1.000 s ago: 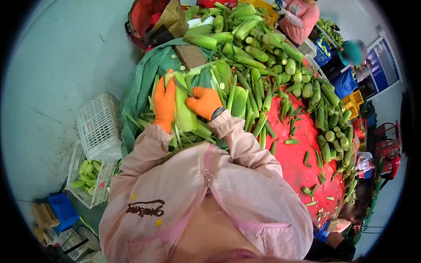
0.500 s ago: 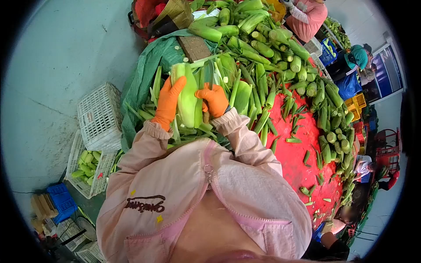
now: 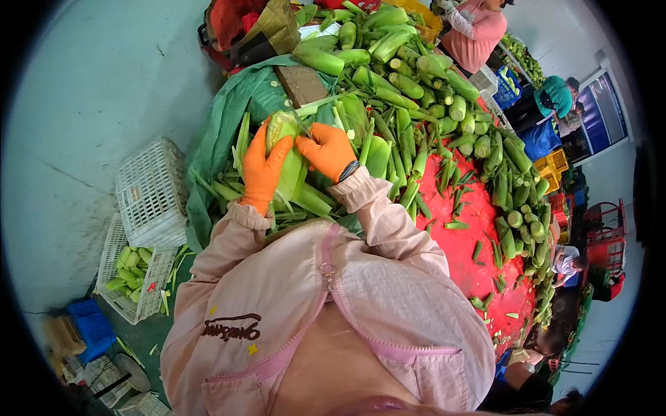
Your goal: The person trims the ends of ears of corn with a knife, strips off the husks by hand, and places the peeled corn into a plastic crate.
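My left hand (image 3: 262, 170), in an orange glove, is wrapped round a green corn ear (image 3: 293, 173) whose top end shows paler, partly bared. My right hand (image 3: 325, 151), gloved in orange too, is closed at the upper right side of the ear. A thin dark blade seems to stick out of its fingers along the ear, mostly hidden. Loose green husks (image 3: 312, 200) lie beneath both hands, on and around a green sheet (image 3: 232, 114). Just beyond the hands is a brown block (image 3: 302, 84).
A large heap of unpeeled corn (image 3: 416, 76) spreads back and right over a red surface (image 3: 451, 256). White crates (image 3: 151, 191) stand at the left, the lower one holding corn. Several people work at the right; a person in pink (image 3: 477, 33) stands at the back.
The corn ear has tilted, and its top now shows paler between my hands. My right hand has moved in from the side to the ear's upper end; the long husk strip beside it is gone.
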Demonstrator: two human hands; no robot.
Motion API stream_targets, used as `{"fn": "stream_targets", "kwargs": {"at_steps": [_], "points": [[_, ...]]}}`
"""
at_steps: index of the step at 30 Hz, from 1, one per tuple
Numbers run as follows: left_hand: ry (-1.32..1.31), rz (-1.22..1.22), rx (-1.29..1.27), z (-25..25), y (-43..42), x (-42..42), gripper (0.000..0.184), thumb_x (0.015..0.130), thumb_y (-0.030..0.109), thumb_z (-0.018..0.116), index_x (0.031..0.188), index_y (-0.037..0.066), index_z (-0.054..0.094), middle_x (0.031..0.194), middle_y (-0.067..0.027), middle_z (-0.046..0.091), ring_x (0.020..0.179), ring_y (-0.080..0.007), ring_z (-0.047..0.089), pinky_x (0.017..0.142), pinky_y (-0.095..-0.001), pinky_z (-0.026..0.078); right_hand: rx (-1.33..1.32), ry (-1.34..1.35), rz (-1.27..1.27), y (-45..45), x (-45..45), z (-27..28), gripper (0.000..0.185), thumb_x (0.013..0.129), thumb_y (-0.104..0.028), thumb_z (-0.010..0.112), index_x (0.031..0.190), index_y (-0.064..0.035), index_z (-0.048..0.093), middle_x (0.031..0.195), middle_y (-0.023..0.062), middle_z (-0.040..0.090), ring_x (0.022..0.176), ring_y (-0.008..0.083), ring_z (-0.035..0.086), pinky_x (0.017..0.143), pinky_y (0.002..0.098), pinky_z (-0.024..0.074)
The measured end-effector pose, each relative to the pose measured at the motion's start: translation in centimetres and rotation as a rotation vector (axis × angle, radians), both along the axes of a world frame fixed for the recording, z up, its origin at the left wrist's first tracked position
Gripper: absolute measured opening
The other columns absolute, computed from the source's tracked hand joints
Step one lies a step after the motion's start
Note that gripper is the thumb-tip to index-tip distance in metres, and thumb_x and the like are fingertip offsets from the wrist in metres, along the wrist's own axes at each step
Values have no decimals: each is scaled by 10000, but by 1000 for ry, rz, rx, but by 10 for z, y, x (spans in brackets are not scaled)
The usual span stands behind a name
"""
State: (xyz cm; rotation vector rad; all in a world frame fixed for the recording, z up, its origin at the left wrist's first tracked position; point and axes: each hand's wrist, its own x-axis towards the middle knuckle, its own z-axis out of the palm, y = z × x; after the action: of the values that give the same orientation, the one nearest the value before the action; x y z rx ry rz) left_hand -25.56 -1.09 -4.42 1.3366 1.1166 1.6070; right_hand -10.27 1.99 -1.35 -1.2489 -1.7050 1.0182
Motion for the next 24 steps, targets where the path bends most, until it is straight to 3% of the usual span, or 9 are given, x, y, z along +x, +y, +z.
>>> {"fn": "stream_targets", "kwargs": {"at_steps": [1,3,6,10,14,16,17,19,24], "points": [[-6,1,4,-3,2,0,510,947,215,645,1372,-12,481,1193,-87,624,1033,-150,584,918,-274,463,4,-6,1,0,-1,1,304,844,-260,669,733,8,577,579,109,550,414,182,484,442,339,400],[-271,-132,-67,-11,7,-2,493,965,249,619,1363,-11,490,1187,-73,623,1018,-140,584,903,-266,466,-308,466,6,-2,-4,3,234,867,-219,645,775,-9,597,560,62,550,407,150,477,426,295,390],[-507,-264,-143,-11,8,-4,463,991,288,569,1342,-8,512,1178,-64,622,1016,-132,583,894,-256,467,-345,658,-7,-9,-7,4,164,882,-174,624,818,-24,608,548,28,540,406,124,470,419,263,387],[-424,-212,-202,-15,17,-11,445,1014,349,496,1291,8,565,1170,-57,622,1012,-136,587,884,-268,464,-338,611,8,-9,-7,-6,174,898,-191,617,825,-34,599,538,39,538,404,130,471,426,266,389],[-379,-100,-249,-4,11,-5,476,1023,361,481,1355,22,522,1250,-47,599,1095,-135,562,963,-263,437,-387,505,45,-15,-5,-7,167,904,-194,620,841,-42,590,530,34,530,416,118,480,431,262,391],[-613,-195,-284,-7,10,2,550,1033,470,389,1362,46,509,1204,-37,623,1074,-135,572,943,-270,445,-390,502,64,-18,-6,-6,154,907,-194,617,896,-41,607,534,28,526,418,106,476,410,252,366],[-570,-180,-210,-11,14,5,631,1013,549,365,1380,51,485,1205,-56,623,1073,-157,582,956,-288,452,-368,518,88,-20,-7,-3,164,911,-199,611,948,-40,618,537,25,525,416,101,471,396,250,349],[-477,-182,-129,-11,13,8,657,1002,572,366,1381,48,484,1203,-71,622,1071,-177,587,947,-305,463,-437,483,130,-20,-2,3,233,918,-180,600,1099,-36,630,544,13,526,416,88,464,367,253,317],[-332,-252,-90,-15,37,-4,743,964,644,377,1369,30,484,1191,-121,622,1044,-226,607,916,-355,495,-334,628,118,-23,-6,14,200,913,-161,612,1069,-38,632,553,18,539,407,93,463,367,255,320]]}}
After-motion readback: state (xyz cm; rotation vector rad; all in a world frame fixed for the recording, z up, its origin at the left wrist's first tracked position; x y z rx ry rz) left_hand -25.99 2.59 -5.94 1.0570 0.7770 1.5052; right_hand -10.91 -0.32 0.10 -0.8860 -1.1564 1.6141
